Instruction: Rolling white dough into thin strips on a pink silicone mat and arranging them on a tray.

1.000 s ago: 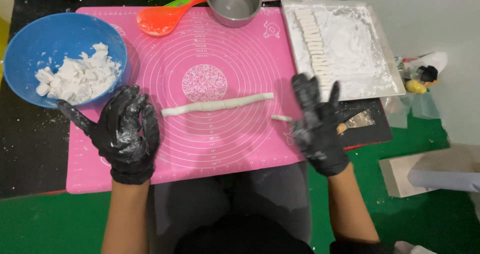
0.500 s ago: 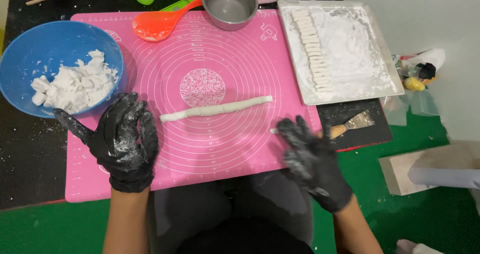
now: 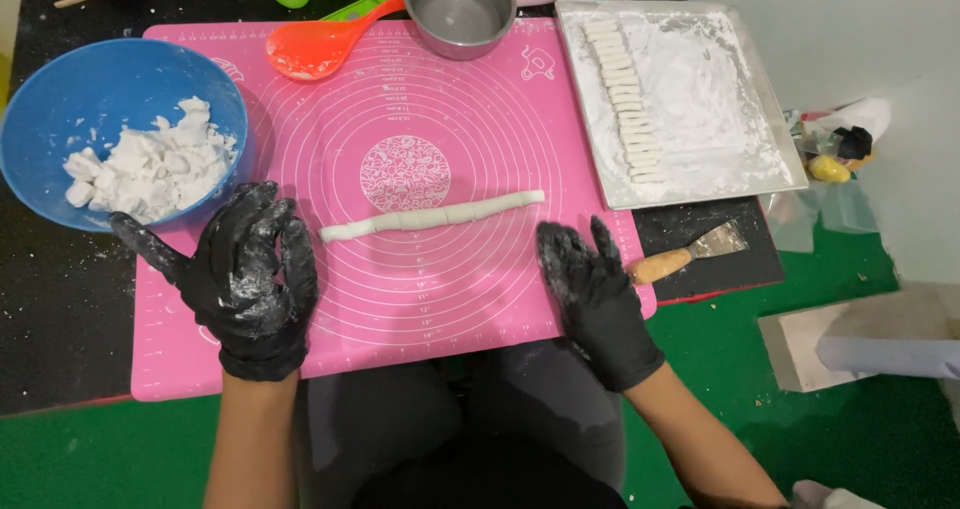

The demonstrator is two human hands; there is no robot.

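Now that your fingers have spread flat and empty, both black-gloved hands, left hand (image 3: 250,279) and right hand (image 3: 590,289), have pulled back off the long white dough rope (image 3: 432,215), which lies free mid pink silicone mat (image 3: 450,99); rolling looks finished.

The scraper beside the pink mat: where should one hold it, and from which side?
Probably by the tan handle of the scraper, which points toward the right hand. The flat metal blade lies at the far end, so coming from the mat side with the fingers looks easiest.
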